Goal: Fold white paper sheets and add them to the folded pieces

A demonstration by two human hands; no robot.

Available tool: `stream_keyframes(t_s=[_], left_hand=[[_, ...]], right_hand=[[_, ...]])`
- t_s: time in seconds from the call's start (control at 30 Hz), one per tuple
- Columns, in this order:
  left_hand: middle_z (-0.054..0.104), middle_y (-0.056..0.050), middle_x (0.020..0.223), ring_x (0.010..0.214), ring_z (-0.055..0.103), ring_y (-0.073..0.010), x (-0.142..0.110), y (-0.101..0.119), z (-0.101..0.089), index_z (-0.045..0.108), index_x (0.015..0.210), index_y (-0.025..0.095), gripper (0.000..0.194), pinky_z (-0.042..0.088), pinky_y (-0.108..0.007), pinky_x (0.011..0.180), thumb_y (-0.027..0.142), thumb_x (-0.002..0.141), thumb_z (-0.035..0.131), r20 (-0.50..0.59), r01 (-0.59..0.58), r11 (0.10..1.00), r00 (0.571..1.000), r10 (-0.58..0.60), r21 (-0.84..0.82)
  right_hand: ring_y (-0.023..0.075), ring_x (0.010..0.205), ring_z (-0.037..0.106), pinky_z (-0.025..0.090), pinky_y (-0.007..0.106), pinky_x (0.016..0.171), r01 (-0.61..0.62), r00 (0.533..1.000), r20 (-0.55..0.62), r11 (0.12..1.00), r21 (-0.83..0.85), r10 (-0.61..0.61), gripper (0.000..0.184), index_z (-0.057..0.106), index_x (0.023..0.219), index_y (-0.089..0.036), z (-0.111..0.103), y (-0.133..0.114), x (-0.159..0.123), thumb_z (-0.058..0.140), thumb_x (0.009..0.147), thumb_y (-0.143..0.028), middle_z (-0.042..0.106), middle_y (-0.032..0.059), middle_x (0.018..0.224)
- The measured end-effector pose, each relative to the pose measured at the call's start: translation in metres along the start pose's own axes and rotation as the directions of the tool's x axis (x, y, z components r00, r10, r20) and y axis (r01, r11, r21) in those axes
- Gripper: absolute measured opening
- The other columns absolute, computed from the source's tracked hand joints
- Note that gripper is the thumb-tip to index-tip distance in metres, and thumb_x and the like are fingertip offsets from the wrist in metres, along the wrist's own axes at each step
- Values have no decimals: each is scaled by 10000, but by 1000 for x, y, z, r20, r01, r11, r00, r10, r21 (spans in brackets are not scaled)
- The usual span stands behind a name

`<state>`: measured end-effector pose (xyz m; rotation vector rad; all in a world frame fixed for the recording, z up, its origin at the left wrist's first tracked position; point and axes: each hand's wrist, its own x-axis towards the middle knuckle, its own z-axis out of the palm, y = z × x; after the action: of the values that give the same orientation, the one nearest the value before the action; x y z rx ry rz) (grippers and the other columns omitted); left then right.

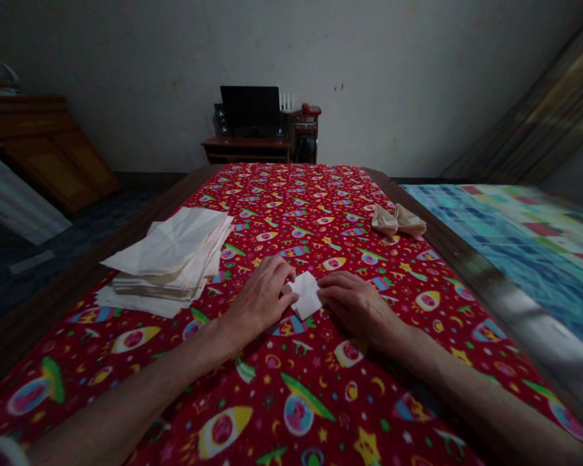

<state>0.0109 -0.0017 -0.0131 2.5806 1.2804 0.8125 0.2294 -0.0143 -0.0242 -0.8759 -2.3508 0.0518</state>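
A small folded piece of white paper [306, 295] lies on the red patterned cloth between my two hands. My left hand [268, 292] pinches its left edge, thumb below and fingers above. On the opposite edge rest the bent fingertips of my right hand [357, 303], pressed together; its thumb is mostly hidden. To the left sits an uneven stack of creased white paper sheets [168, 249]. Two folded paper shapes [398, 221] stand side by side at the right edge of the cloth.
The red cloth [301, 194] covers a long dark wooden table. Beyond its far end are a monitor [251, 110] and speakers on a low desk [245, 149]. A wooden cabinet [48, 149] stands at left, a bed with a colourful cover [519, 252] at right.
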Motion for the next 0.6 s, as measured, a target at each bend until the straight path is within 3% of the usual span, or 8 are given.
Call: stream_keyframes(t_s=[0.1,0.3,0.6], left_hand=[[548,-36,932,942,503,-192,-10,0,-5,581,823,180,19,432,-320,836,182,841,576,91,-88,993,991,95,-82],[546,-67,1064,1035,491,-193,-23,-6,-13,650,1042,241,257,425,-330,900,155,909,447,166,-204,963,958,233,-178],[515,-45,1191,1111,458,-219,-26,-6,-24,572,1188,333,488,411,-380,963,37,815,464,330,-334,942,888,320,-15]], right_hand=[[188,879,601,514,344,755,19,1000,18,999,-44,-18,175,649,907,-148,-1,-1,0,475,892,-146,668,107,971],[194,937,583,496,357,799,17,997,78,999,-51,-13,180,628,971,-163,-2,-2,-2,462,902,-152,657,100,1011],[188,926,579,491,352,794,6,997,74,998,-66,-1,165,623,943,-158,-2,-4,-2,463,900,-158,646,104,1028]])
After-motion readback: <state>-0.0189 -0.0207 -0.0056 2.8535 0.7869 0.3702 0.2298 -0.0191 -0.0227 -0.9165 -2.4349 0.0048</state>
